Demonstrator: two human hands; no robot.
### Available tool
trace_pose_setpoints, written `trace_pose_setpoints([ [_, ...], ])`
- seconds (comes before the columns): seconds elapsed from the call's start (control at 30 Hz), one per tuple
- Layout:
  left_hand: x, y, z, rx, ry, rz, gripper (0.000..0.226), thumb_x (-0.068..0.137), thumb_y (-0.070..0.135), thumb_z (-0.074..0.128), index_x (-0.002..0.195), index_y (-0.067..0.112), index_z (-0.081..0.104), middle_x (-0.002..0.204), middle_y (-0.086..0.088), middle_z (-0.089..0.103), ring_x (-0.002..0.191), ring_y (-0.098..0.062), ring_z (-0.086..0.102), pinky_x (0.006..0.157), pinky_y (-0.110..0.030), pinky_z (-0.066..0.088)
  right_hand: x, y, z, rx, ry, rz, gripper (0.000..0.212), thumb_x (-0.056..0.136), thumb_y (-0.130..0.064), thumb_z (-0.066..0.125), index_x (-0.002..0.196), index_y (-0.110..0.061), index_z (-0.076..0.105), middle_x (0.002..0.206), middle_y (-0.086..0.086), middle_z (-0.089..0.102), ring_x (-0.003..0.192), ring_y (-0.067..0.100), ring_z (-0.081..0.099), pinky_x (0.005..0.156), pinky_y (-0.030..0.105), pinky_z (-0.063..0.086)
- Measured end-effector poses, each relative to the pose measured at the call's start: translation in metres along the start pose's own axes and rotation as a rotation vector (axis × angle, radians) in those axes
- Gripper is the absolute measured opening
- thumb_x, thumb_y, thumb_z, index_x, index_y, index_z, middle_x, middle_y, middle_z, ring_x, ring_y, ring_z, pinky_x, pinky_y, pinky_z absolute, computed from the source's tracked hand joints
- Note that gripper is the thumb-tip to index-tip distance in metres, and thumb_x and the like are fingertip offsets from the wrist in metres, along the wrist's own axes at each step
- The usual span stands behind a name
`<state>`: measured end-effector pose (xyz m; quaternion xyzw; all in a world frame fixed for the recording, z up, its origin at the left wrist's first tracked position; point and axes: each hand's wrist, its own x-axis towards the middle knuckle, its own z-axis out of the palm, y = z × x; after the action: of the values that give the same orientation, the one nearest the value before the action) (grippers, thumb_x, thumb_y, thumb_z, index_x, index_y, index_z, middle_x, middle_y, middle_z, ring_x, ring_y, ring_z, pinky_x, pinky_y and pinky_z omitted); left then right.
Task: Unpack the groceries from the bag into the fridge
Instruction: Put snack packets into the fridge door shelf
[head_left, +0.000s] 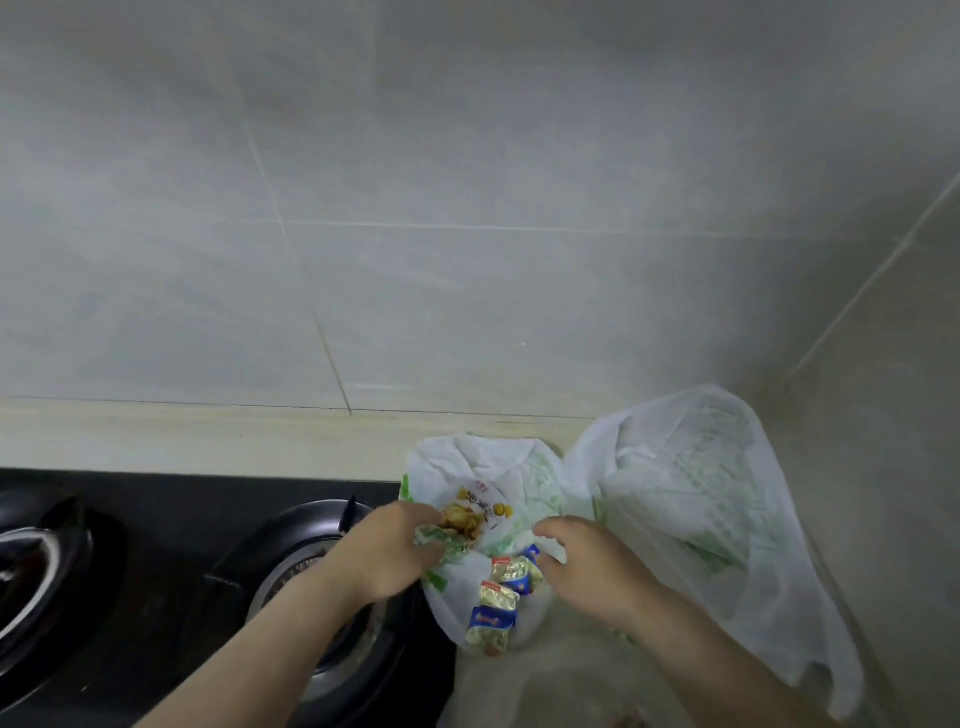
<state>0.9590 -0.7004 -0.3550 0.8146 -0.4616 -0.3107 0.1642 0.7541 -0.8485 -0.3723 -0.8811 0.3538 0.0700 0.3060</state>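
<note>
A white plastic grocery bag (488, 462) with green print lies on the countertop beside the stove. My left hand (389, 556) grips the bag's left edge, bunching the plastic. My right hand (587, 566) holds the right edge of the opening, fingers curled over it. Inside the bag lies a packet (478, 512) with a yellow food picture. Several small gold, blue and orange wrapped packets (501, 597) lie at the near side of the bag.
A second white plastic bag (691, 499) stands against the corner wall on the right. A black gas stove with two burners (311, 582) (31, 561) fills the lower left. The beige countertop (208, 436) runs along the grey tiled wall (415, 208).
</note>
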Motion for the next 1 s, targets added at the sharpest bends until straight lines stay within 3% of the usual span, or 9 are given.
trace_pose_setpoints([
  [0.1, 0.021, -0.002, 0.01, 0.011, -0.035, -0.02, 0.027, 0.087, 0.028, 0.064, 0.113, 0.026, 0.067, 0.112, 0.008, 0.065, 0.106, -0.013, 0.061, 0.09, -0.024, 0.048, 0.01, 0.004, 0.004, 0.015, -0.006, -0.001, 0.043, 0.096, -0.032, 0.053, 0.137, -0.021, 0.054, 0.139, -0.002, 0.055, 0.125, 0.015, 0.052, 0.1, 0.029, 0.044],
  [0.3, 0.058, 0.004, 0.029, 0.042, 0.007, -0.061, 0.031, 0.09, 0.024, 0.06, 0.113, 0.004, 0.065, 0.115, -0.007, 0.066, 0.106, -0.025, 0.061, 0.088, -0.034, 0.049, 0.023, 0.024, 0.011, 0.054, -0.038, 0.027, 0.042, 0.099, -0.029, 0.05, 0.14, -0.02, 0.051, 0.144, -0.003, 0.051, 0.129, 0.013, 0.047, 0.102, 0.023, 0.037],
  [0.5, 0.084, 0.003, 0.043, 0.127, -0.018, -0.11, 0.021, 0.087, 0.037, 0.06, 0.1, 0.021, 0.065, 0.098, 0.001, 0.066, 0.089, -0.02, 0.063, 0.074, -0.03, 0.051, 0.03, 0.035, 0.021, 0.102, -0.043, 0.068, 0.038, 0.097, -0.025, 0.053, 0.134, -0.016, 0.056, 0.138, -0.001, 0.056, 0.122, 0.016, 0.053, 0.1, 0.027, 0.043],
  [0.77, 0.103, 0.001, 0.054, 0.251, -0.022, -0.182, 0.053, 0.08, 0.046, 0.069, 0.122, 0.017, 0.056, 0.117, -0.006, 0.055, 0.105, -0.024, 0.056, 0.089, -0.034, 0.05, 0.032, 0.043, 0.029, 0.178, 0.001, 0.084, 0.04, 0.096, -0.028, 0.056, 0.136, -0.024, 0.054, 0.138, -0.005, 0.053, 0.123, 0.012, 0.051, 0.102, 0.027, 0.043],
  [0.87, 0.103, 0.003, 0.054, 0.189, -0.02, -0.215, 0.055, 0.078, 0.039, 0.072, 0.123, 0.015, 0.052, 0.117, -0.005, 0.06, 0.105, -0.023, 0.057, 0.087, -0.033, 0.051, 0.033, 0.044, 0.032, 0.169, 0.02, 0.057, 0.039, 0.096, -0.025, 0.056, 0.135, -0.021, 0.055, 0.136, -0.004, 0.053, 0.123, 0.012, 0.05, 0.099, 0.023, 0.04],
  [1.0, 0.094, 0.007, 0.05, -0.05, 0.04, -0.231, 0.042, 0.079, 0.029, 0.074, 0.111, 0.019, 0.048, 0.099, 0.004, 0.061, 0.092, -0.018, 0.059, 0.069, -0.027, 0.047, 0.037, 0.044, 0.035, 0.132, 0.027, 0.04, 0.042, 0.096, -0.027, 0.056, 0.137, -0.019, 0.053, 0.136, -0.003, 0.053, 0.123, 0.013, 0.049, 0.096, 0.02, 0.037],
])
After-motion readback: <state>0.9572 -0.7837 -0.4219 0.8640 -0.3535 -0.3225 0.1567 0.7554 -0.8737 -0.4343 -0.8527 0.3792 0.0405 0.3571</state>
